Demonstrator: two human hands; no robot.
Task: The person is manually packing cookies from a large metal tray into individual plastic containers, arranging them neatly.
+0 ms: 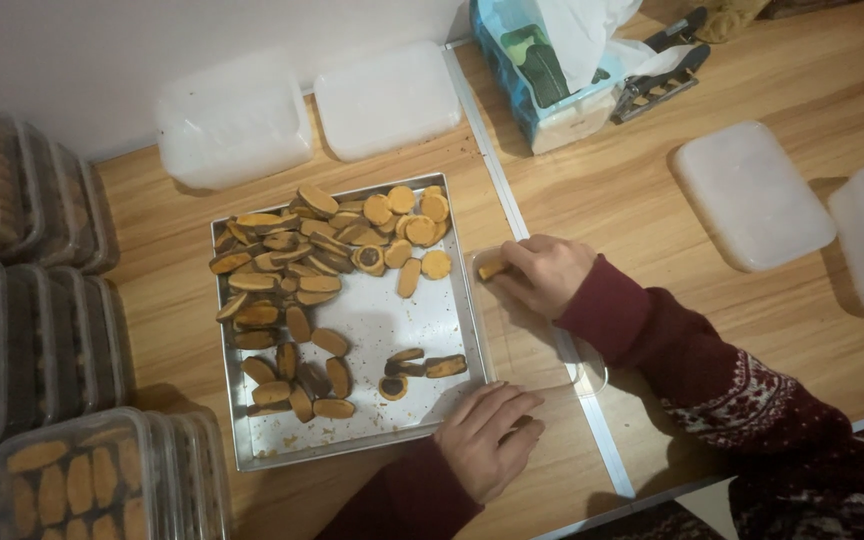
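— Where are the hands, taking the metal tray as the landmark?

— The right hand is just past the tray's right edge, inside a clear plastic container that lies beside it on the worktop. Its fingers pinch one orange biscuit at the container's far end.

— And the other?

— The left hand lies at the tray's near right corner, fingers loosely curled, gripping nothing, touching the container's near edge.

— What sits in the tray?

— A heap of orange biscuits with dark filling, mostly at its far and left sides.

— Anything else around it?

— Filled, stacked containers to the tray's left, white lids beyond its far edge.
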